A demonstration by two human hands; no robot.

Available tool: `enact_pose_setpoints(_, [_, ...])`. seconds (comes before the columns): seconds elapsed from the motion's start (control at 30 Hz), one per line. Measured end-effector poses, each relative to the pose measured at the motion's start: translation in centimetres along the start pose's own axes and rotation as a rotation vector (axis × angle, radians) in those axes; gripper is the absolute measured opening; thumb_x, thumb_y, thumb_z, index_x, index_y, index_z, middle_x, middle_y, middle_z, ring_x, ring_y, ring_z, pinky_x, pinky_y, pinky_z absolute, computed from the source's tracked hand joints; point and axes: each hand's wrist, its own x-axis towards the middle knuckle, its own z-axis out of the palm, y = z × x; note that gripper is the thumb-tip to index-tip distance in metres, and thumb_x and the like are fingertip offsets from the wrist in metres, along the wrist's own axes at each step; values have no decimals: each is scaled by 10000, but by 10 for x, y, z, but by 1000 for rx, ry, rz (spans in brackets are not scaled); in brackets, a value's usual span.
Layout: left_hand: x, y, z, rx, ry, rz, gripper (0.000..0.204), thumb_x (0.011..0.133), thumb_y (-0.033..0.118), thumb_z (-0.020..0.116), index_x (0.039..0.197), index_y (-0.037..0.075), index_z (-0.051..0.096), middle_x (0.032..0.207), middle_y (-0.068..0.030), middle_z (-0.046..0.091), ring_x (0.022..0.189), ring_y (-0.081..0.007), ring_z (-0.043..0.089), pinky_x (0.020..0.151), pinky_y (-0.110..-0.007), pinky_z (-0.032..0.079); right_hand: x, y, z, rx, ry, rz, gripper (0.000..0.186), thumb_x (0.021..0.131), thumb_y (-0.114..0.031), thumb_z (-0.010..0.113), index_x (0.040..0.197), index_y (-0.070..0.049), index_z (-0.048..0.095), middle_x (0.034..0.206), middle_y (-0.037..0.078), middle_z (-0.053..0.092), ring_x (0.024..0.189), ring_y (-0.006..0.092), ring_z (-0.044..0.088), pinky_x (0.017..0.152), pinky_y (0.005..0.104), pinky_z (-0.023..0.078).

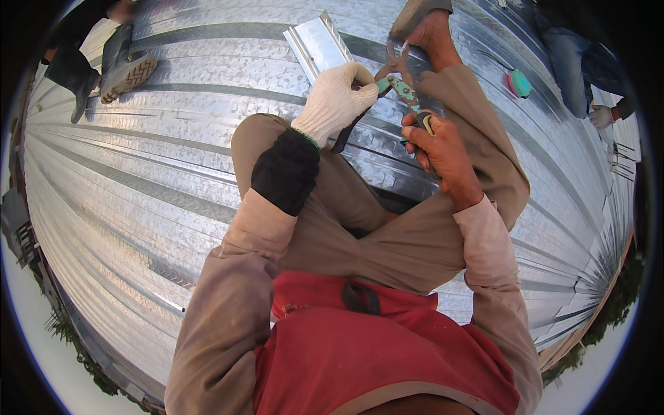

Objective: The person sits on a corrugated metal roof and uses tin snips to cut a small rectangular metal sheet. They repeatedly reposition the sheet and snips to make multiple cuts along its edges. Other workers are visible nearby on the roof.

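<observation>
My left hand (337, 104), in a white knit glove with a black cuff, is closed around one handle of a pair of worn green metal-cutting snips (402, 86). My bare right hand (443, 149) grips the other handle, which has black and yellow on it. The two handles are spread wide, and the rusty jaws point away from me, parted. Just beyond the left glove is a short piece of silver metal channel (318, 47). Its near end is hidden behind the glove, so I cannot tell whether that hand touches it.
I sit cross-legged on ribbed metal sheeting (138, 159). A green and pink round object (518, 84) lies at the right, near a person in jeans (570, 66) with a gloved hand. Another person's boots (128, 76) are at the far left. Bare rods (624, 159) stick up at the right edge.
</observation>
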Motion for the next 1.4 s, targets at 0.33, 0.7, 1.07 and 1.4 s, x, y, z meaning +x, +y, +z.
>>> enact_pose_setpoints(0.33, [-1,3,4,-352,-75,-210,293,932,238,733,1040,-33,716,877,-64,724,795,-113,650,729,-285,537,-4,1,7,-50,40,-162,305,967,-205,733,1187,-2,674,798,8,615,584,29,503,506,206,376])
enact_pose_setpoints(0.7, [1,0,3,-455,-133,-234,284,949,212,717,1054,-52,703,933,-81,736,852,-131,690,796,-295,576,-14,-7,12,-123,63,-194,237,951,-161,746,1120,2,714,725,-4,622,585,42,512,535,244,400])
enact_pose_setpoints(1.07, [0,0,1,-673,-128,-366,319,988,270,714,1098,-29,704,984,-85,746,879,-149,711,835,-306,580,-9,-1,4,-9,1,-145,328,968,-182,742,1213,28,682,864,-9,601,677,31,553,495,192,405])
enact_pose_setpoints(1.4, [2,6,-1,-493,-121,-267,296,962,300,757,1014,11,722,867,-18,711,794,-87,635,699,-266,504,-10,-6,0,319,-57,-79,376,988,-222,722,1255,31,648,804,-8,553,511,19,444,446,170,348])
